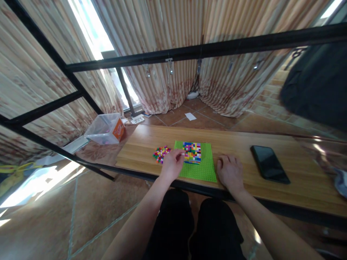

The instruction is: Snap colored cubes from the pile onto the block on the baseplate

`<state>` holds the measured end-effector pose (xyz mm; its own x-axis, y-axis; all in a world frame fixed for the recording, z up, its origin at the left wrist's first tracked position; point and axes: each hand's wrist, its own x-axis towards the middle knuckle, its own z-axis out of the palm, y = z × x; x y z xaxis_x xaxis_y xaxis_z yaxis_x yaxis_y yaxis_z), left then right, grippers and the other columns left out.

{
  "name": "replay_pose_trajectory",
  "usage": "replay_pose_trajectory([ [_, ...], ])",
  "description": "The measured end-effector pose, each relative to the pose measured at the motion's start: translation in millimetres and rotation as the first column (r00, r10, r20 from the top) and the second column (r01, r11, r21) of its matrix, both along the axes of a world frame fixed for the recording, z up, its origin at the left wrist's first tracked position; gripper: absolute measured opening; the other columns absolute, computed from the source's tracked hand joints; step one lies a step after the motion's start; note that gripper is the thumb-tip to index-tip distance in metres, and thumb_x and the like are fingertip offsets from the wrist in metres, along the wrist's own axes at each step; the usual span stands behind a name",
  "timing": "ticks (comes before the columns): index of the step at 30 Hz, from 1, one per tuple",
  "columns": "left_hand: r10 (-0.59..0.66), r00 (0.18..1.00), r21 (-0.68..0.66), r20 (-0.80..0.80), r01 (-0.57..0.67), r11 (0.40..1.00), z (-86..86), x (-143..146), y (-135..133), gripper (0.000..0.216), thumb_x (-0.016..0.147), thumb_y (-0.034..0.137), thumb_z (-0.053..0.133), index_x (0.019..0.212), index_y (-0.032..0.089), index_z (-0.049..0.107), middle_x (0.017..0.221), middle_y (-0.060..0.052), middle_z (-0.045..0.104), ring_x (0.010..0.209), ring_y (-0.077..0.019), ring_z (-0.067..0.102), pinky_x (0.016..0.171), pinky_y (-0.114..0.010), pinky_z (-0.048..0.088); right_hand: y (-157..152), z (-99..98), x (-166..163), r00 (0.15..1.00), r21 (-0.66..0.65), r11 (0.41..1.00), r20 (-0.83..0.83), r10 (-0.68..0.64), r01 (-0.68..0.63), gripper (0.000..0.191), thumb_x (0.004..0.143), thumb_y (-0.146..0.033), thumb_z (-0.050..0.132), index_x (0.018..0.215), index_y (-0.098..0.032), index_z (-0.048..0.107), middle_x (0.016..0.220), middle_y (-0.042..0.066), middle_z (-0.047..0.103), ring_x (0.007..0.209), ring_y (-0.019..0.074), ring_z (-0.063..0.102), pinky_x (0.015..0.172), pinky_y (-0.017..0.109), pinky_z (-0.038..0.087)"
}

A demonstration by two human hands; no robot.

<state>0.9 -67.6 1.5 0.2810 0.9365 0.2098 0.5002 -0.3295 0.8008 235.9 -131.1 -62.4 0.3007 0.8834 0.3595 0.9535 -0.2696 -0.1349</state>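
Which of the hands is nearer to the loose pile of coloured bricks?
Left. The left hand lies just right of the loose pile, fingertips at the brick build. The right hand rests beyond the right edge of the green baseplate.

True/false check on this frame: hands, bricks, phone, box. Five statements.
1. The left hand reaches to the brick block on the green baseplate. True.
2. The right hand holds the phone. False: it rests on the table, apart from the phone.
3. The loose bricks lie right of the baseplate. False: left of it.
4. The phone lies flat on the table. True.
5. The plastic box stands on the table. False: on the floor.
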Motion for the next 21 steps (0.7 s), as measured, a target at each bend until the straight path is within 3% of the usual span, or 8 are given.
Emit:
replay_pose_trajectory([
  [7,-0.099,0.95,0.104,-0.296,0.135,0.985,11.6,23.7,0.1,0.026,0.092,0.012,0.048,0.101,0.017,0.072,0.102,-0.007,0.071,0.098,-0.018,0.065,0.095,-0.031,0.05,0.8,1.4,-2.2,1.0,-0.023,1.0,-0.008,-0.02,0.02,0.029,0.095,-0.025,0.041,0.107,-0.014,0.066,0.109,0.014,0.064,0.099,0.027,0.05,0.08,0.036,0.032],
  [14,-0.16,0.779,0.1,-0.607,0.274,0.956,18.4,41.2,2.8,0.028,0.095,0.016,0.043,0.11,0.018,0.066,0.112,-0.01,0.067,0.101,-0.024,0.065,0.085,-0.035,0.053,1.0,3.0,-3.5,0.999,-0.024,0.999,-0.019,-0.033,0.032,0.029,0.095,-0.026,0.042,0.106,-0.015,0.066,0.109,0.014,0.064,0.099,0.027,0.05,0.079,0.036,0.031],
  [17,-0.173,0.725,0.086,-0.667,0.305,0.948,22.4,46.0,4.1,0.027,0.094,0.015,0.044,0.114,0.016,0.062,0.113,-0.013,0.067,0.101,-0.0265,0.066,0.084,-0.037,0.053,0.8,2.5,-3.4,0.999,-0.022,0.999,-0.022,-0.034,0.033,0.029,0.095,-0.026,0.041,0.105,-0.015,0.066,0.109,0.013,0.063,0.098,0.0267,0.05,0.079,0.037,0.031],
  [21,-0.168,0.733,0.055,-0.659,0.269,0.962,27.2,48.4,6.8,0.027,0.091,0.012,0.046,0.114,0.015,0.058,0.109,-0.014,0.069,0.099,-0.0285,0.066,0.086,-0.04,0.052,0.4,2.6,-3.2,1.0,-0.006,1.0,-0.018,-0.021,0.021,0.029,0.095,-0.026,0.04,0.105,-0.015,0.065,0.107,0.013,0.063,0.098,0.0264,0.049,0.078,0.036,0.031],
])
